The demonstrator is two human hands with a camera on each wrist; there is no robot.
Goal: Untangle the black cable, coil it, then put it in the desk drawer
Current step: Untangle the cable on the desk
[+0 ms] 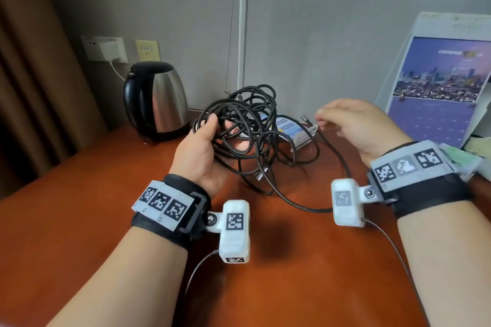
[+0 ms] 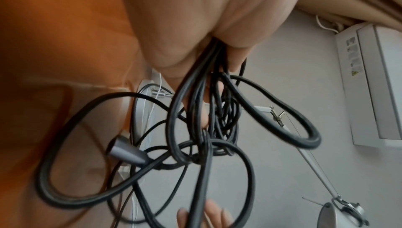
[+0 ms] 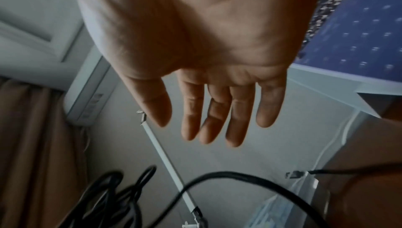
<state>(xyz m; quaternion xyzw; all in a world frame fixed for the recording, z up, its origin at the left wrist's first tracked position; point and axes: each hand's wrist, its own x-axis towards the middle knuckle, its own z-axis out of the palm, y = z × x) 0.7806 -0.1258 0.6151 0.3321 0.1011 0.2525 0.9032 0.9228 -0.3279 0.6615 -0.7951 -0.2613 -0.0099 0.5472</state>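
**Tangled cable held above the worktop**

On the left of the reddish-brown worktop, a steel kettle with a black handle is seen standing against the wall, below a white charger plugged into a socket. Just right of the kettle, the black cable is held as a tangled bunch, lifted off the worktop. It is gripped by the left hand, whose thumb and fingers are curled round several loops; in the left wrist view the strands are seen running out from between palm and fingers, with a grey plug hanging among them. Some loops trail down onto the worktop, and one strand is led off to the right, under the right wrist. Behind the bunch, a small box with a blue label is partly hidden. Further right, the right hand is held spread above the worktop, fingers straight and nothing grasped. At the far right, a purple calendar is propped against the wall.
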